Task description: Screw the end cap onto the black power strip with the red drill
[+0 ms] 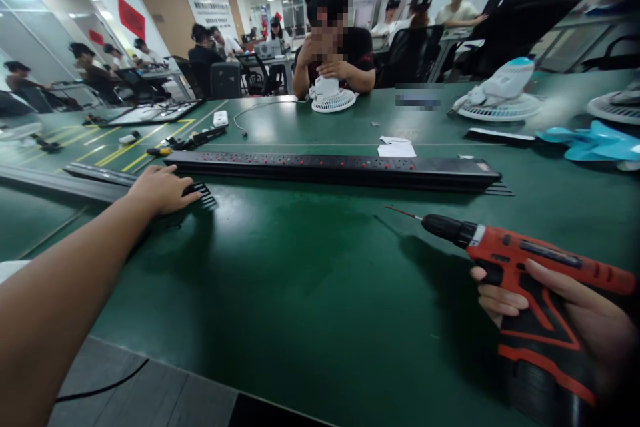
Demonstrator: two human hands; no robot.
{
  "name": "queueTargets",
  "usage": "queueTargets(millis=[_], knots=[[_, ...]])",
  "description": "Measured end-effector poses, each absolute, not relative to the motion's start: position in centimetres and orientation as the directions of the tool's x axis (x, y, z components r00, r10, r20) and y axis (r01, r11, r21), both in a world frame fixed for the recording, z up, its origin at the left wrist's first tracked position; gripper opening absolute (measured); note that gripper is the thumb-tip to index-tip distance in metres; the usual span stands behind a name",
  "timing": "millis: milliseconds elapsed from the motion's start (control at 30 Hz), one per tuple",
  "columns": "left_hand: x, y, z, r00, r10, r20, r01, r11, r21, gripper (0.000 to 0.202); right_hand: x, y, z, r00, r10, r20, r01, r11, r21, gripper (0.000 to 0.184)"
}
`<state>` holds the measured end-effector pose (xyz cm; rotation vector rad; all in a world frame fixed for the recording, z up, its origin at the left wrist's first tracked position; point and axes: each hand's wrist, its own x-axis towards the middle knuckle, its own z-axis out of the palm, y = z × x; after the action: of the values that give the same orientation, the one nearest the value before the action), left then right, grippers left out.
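My right hand (555, 310) grips a red and black cordless drill (530, 260) at the lower right, its thin bit pointing left above the green table (310, 280). My left hand (160, 188) reaches out to the left and rests palm down, fingers curled, on a black slotted part (203, 195) lying on the table. Just beyond both hands a long black power strip (330, 169) with red switches lies across the table.
A person sits opposite with a small white fan (331, 97). White and blue fan parts (505, 97) lie at the right. A paper slip (396, 148), a screwdriver (187, 142) and a cable (250, 113) lie past the strip. Other people work at tables behind.
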<state>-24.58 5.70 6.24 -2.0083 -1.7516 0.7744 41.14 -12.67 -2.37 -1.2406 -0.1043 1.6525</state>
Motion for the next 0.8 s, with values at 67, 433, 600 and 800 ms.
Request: queueTargets(millis=[67, 433, 600, 800], knots=[[-24.7, 5.6, 6.1, 0.061, 0.985, -0.159, 0.797, -0.144, -0.586, 0.059, 41.7, -12.6, -3.0, 0.034, 0.762, -0.647, -0.661, -0.468, -0.586, 0.051], [-25.5, 5.6, 6.8, 0.06, 0.978, -0.202, 0.782, -0.172, -0.6, 0.039, 42.7, -12.8, -4.4, 0.006, 0.791, -0.612, -0.643, -0.466, -0.608, 0.053], [-26.4, 5.0, 6.8, 0.141, 0.975, -0.173, 0.82, -0.213, -0.53, 0.04, 42.4, -12.8, -3.9, 0.006, 0.78, -0.626, -0.636, -0.48, -0.604, 0.052], [-26.2, 4.4, 6.8, 0.055, 0.989, -0.138, 0.82, -0.124, -0.559, 0.041, 42.4, -12.9, -3.8, 0.015, 0.781, -0.624, -0.654, -0.465, -0.597, 0.052]])
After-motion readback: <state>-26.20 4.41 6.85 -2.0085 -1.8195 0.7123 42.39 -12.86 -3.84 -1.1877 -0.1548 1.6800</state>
